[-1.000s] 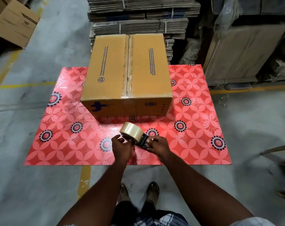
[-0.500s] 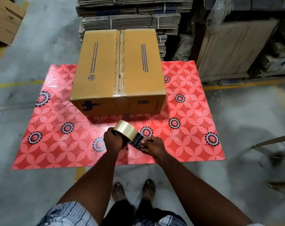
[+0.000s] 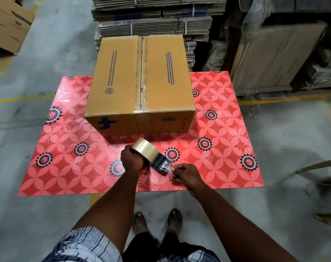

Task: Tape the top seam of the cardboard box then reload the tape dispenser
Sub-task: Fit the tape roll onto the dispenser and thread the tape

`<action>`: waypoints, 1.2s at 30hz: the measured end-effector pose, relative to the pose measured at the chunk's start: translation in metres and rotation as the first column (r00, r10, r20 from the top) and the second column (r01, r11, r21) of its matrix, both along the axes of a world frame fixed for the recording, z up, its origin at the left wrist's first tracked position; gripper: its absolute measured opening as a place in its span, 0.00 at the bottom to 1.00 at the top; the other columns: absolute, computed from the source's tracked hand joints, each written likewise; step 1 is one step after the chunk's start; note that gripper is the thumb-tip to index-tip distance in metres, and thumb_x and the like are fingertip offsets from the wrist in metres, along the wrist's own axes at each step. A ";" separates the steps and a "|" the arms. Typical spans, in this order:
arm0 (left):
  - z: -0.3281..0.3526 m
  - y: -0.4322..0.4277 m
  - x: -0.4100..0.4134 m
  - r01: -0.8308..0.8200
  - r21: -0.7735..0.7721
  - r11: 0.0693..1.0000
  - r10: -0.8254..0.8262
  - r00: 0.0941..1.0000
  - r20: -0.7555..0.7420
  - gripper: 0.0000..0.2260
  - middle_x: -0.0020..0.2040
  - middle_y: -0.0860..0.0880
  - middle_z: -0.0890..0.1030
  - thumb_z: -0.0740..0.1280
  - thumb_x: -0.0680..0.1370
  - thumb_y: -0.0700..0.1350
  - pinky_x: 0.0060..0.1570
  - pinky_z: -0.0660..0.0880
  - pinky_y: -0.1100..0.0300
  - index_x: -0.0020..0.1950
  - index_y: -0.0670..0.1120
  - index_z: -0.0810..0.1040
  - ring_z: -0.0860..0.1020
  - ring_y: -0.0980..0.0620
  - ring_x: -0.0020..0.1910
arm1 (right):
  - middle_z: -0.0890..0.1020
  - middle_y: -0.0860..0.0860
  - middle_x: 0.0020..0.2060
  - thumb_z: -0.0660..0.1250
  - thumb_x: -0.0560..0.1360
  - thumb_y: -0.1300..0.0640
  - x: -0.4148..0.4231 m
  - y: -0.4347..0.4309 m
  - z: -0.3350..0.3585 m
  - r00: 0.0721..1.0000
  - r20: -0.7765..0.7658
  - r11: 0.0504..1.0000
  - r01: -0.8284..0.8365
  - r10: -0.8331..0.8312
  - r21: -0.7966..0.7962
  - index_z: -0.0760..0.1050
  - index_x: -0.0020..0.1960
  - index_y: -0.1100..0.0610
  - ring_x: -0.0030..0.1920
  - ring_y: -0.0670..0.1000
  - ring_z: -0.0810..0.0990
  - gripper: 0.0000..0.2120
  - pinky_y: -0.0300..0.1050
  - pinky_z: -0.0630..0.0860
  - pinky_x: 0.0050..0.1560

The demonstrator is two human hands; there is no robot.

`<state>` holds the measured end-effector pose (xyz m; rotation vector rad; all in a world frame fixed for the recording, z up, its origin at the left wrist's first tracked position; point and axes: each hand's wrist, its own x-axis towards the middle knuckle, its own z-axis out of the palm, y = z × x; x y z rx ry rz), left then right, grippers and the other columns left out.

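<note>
A closed brown cardboard box stands on a red flowered mat, with clear tape along its top seam. In front of the box, above the mat, my left hand grips the black tape dispenser, which carries a roll of clear tape. My right hand is just right of the dispenser's mouth, its fingertips pinching the loose end of the tape, which stretches a short way out.
Bundled stacks of flat cardboard rise behind the box. Large sheets lean at the right, and another box sits far left. Concrete floor with yellow lines surrounds the mat. My feet stand at the mat's near edge.
My right hand has pulled away from the dispenser to the right, drawing out a short length of tape. The left hand still holds the dispenser.
</note>
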<state>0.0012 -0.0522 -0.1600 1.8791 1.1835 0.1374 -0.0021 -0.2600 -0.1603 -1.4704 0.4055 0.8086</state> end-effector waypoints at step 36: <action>0.010 -0.112 -0.080 0.026 -0.602 0.798 0.121 0.972 0.203 0.09 0.47 0.34 0.82 0.71 0.75 0.38 0.42 0.82 0.46 0.52 0.45 0.73 0.82 0.42 0.37 | 0.82 0.54 0.39 0.65 0.77 0.70 0.000 -0.014 0.014 0.985 0.127 0.977 -0.135 0.115 0.165 0.80 0.50 0.60 0.38 0.51 0.80 0.08 0.48 0.79 0.46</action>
